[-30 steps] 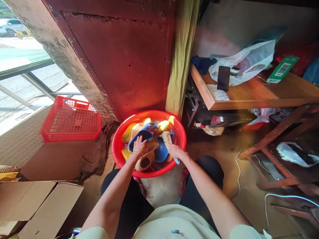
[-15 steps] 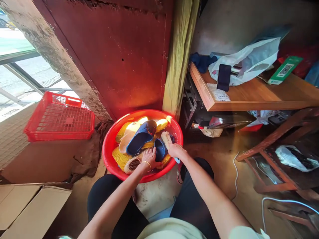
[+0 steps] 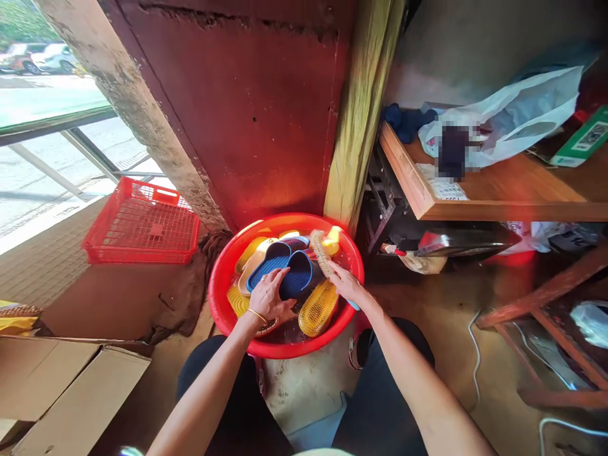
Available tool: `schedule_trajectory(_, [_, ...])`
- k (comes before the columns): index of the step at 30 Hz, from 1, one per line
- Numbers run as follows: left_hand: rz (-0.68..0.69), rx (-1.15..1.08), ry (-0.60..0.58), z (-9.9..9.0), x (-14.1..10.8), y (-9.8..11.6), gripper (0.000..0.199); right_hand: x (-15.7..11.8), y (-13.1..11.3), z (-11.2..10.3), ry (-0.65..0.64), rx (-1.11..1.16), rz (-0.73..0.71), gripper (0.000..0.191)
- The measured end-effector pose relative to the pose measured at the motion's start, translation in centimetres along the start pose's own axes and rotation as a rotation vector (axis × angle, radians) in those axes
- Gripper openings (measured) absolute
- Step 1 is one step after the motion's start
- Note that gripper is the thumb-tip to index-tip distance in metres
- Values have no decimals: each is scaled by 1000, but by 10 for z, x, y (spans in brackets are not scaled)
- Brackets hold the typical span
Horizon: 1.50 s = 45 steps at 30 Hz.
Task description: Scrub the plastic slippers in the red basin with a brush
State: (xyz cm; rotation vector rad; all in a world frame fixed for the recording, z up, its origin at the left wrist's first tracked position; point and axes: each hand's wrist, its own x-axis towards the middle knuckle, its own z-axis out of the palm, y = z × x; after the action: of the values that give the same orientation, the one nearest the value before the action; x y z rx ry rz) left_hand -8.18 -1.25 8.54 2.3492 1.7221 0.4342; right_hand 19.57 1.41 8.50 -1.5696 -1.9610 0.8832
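A red plastic tub (image 3: pixel 219 316) holds several slippers in water. Two blue slippers (image 3: pixel 300 273) lie side by side near its middle, their ridged footbeds showing. My left hand (image 3: pixel 269 296) is at the heel end of these, fingers over a blue slipper and thumb spread to the right; its grip is partly hidden. In my right hand (image 3: pixel 346 283) is a scrub brush (image 3: pixel 322 254), its pale bristles upright beside the right blue slipper. A yellow slipper (image 3: pixel 317 309) with a zigzag pattern lies below the brush. Other yellow and tan slippers sit underneath and to the left.
A red plastic crate (image 3: pixel 142 225) stands left of the tub, with cardboard boxes (image 3: pixel 90 399) nearer me. Behind the tub are a dark red panel (image 3: pixel 256 126) and a yellowish post (image 3: pixel 363 120). To the right stands a wooden table (image 3: pixel 513 183) with bags. A white cable (image 3: pixel 476 354) lies on the floor.
My left hand has moved left in the tub. The blue slippers now lie together, footbeds showing, and the yellow slipper at the right is uncovered. The brush stays in my right hand.
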Motion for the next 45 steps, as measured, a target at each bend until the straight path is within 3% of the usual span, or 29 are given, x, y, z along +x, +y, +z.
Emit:
schedule_trajectory(5, [-148,101,-111,27,11,-18,82,-5,-3,14,-199,-104,22,55])
schedule_trajectory(10, [-149,61,-182,28,15,-23,81,-22,-8,17,-323,-254,46,61])
schedule_trajectory(17, [-66,-31,-174,16,3,-7,70,43,-8,25,-189,-360,166,60])
schedule_trajectory(19, [-90,-16,-159,15,0,-9,69,48,-13,32,-146,-353,174,59])
schedule_trajectory(25, [-144,48,-175,21,4,-23,68,-3,-15,34,-246,-207,-14,53])
schedule_trajectory(28, [-128,16,-191,29,7,-19,70,-21,-9,25,-291,-267,3,53])
schedule_trajectory(33, [-145,-181,-150,39,6,-13,87,2,-11,28,-248,-496,184,62])
schedule_trajectory(37, [-178,-464,-47,41,8,-23,68,23,-12,40,-201,-551,269,69])
schedule_trajectory(39, [-254,-560,-31,44,9,-27,60,28,-9,44,-202,-553,278,69])
schedule_trajectory(42, [-488,-712,-22,49,13,-28,55,31,0,43,-234,-503,283,67])
schedule_trajectory(45, [-580,-990,-98,44,14,-25,47,30,7,41,-232,-406,290,65])
